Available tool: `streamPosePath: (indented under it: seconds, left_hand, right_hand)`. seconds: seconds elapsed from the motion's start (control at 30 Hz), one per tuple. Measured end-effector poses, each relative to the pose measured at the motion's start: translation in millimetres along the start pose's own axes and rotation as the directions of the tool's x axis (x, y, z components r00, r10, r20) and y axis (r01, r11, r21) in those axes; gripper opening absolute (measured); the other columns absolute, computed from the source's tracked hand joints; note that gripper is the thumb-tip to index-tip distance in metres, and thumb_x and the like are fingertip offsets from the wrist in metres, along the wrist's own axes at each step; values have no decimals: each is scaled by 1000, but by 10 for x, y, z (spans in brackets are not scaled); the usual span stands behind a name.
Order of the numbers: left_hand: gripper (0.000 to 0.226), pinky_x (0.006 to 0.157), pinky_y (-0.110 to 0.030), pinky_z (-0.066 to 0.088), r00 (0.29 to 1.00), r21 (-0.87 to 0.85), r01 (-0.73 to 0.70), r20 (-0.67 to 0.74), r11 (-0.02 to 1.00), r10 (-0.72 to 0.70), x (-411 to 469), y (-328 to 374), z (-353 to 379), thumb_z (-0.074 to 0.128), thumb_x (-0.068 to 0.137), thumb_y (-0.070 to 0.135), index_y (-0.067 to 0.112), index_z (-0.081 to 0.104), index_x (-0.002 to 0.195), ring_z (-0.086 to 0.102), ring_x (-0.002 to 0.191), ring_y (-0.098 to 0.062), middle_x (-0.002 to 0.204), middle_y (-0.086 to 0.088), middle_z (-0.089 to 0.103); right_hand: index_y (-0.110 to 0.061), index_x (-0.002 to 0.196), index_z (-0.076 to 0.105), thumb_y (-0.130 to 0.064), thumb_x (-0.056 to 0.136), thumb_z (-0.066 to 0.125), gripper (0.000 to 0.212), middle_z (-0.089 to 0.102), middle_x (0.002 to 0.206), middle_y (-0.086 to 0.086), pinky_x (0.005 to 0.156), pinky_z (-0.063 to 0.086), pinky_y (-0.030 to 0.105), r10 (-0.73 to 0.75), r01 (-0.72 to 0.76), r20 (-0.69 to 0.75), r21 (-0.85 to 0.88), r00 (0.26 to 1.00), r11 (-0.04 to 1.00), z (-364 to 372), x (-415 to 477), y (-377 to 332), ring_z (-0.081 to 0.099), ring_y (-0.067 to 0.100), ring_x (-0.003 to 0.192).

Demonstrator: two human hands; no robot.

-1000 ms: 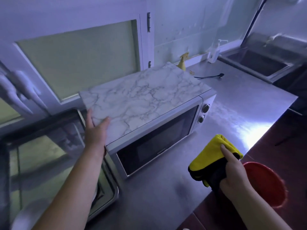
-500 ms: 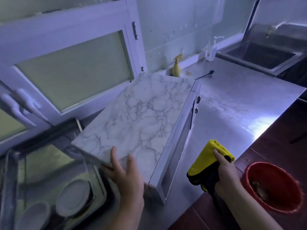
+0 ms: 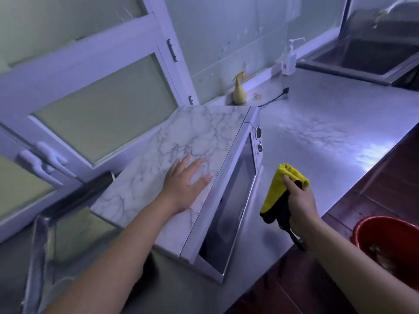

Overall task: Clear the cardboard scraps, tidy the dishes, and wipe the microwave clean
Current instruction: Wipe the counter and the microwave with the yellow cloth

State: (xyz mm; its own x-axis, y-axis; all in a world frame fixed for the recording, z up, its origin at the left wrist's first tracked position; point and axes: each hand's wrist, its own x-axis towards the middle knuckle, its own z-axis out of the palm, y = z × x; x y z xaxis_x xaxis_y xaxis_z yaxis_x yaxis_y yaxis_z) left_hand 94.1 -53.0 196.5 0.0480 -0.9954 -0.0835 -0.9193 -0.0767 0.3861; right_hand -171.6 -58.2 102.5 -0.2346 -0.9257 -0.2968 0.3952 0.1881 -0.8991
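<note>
The microwave (image 3: 204, 137) has a marble-patterned top and stands turned at an angle on the steel counter (image 3: 335, 123), its dark glass door facing right. My left hand (image 3: 183, 184) lies flat on the top with the fingers spread. My right hand (image 3: 299, 200) is to the right of the door, above the counter's front edge, shut on a folded yellow and black cloth (image 3: 281, 191). The cloth hangs clear of the microwave.
A red bucket (image 3: 390, 236) with scraps inside stands on the floor at lower right. A yellow spray bottle (image 3: 238, 91), a power plug (image 3: 284, 90) and a soap pump (image 3: 289, 62) sit behind the microwave. The sink (image 3: 371, 55) is far right; a metal rack (image 3: 38, 245) lower left.
My left hand slid from the microwave's near left edge onto the middle of its top. The microwave turned so its door faces right. The cloth hand rose a little.
</note>
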Motion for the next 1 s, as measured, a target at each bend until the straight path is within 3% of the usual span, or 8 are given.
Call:
streamPosePath:
  seconds: [0.13,0.17,0.23,0.3,0.43,0.6,0.77,1.0]
  left_hand:
    - [54,123,-38,-1,1000,162,-29,11,986,28,349,184,154,33,100,60,51,23,152,3,153,-15,167,8,9]
    - [54,123,-41,-1,999,209,-39,-11,977,42,377,192,193,30,100,60,52,20,152,3,153,-13,167,10,8]
    - [54,123,-42,-1,998,238,-46,-32,970,55,405,167,240,28,99,59,54,16,151,2,153,-12,167,12,7]
    - [54,123,-42,-1,998,240,-47,-37,970,57,412,128,258,28,98,59,54,16,151,3,153,-11,167,13,7]
    - [55,123,-41,0,996,246,-45,-65,968,63,418,121,280,25,96,62,55,18,150,4,152,-10,166,14,10]
    - [62,122,-41,2,992,248,-48,-101,968,75,402,118,301,21,90,65,53,19,151,7,151,-10,165,14,14]
    - [55,123,-43,3,991,253,-55,-107,966,85,401,130,294,30,98,59,51,20,152,8,152,-13,165,11,14]
    - [57,122,-44,4,989,278,-63,-112,959,97,410,125,305,29,98,59,48,20,153,10,151,-18,166,6,14]
  right_hand:
    - [-12,106,56,-38,98,51,27,47,61,20,34,40,36,-88,99,96,-113,991,989,353,351,-268,56,28,36]
    - [-18,108,57,-42,98,50,27,53,68,20,40,44,35,-122,128,66,-101,990,987,464,471,-313,61,26,43]
    - [-26,132,54,-41,101,52,34,65,94,-9,66,50,18,-203,202,-24,-44,979,978,695,716,-359,65,-4,70]
    - [-28,147,44,-37,103,51,46,57,112,-33,84,38,3,-219,219,11,-4,976,976,980,864,-344,55,-22,97]
    - [-27,155,35,-34,103,50,54,43,151,-20,109,24,15,-221,221,17,-12,975,975,1409,835,-104,36,-7,138]
    - [-24,145,52,-34,101,51,45,50,100,-59,80,26,-11,-253,256,-92,22,963,967,1403,686,93,42,-37,98]
    - [-42,114,65,-36,101,51,20,62,86,-46,76,37,-3,-211,216,-77,57,974,975,1374,345,134,53,-28,87]
    - [-29,141,57,-34,99,50,42,54,144,-22,119,32,37,-282,283,-28,90,959,955,1274,-397,367,44,0,137]
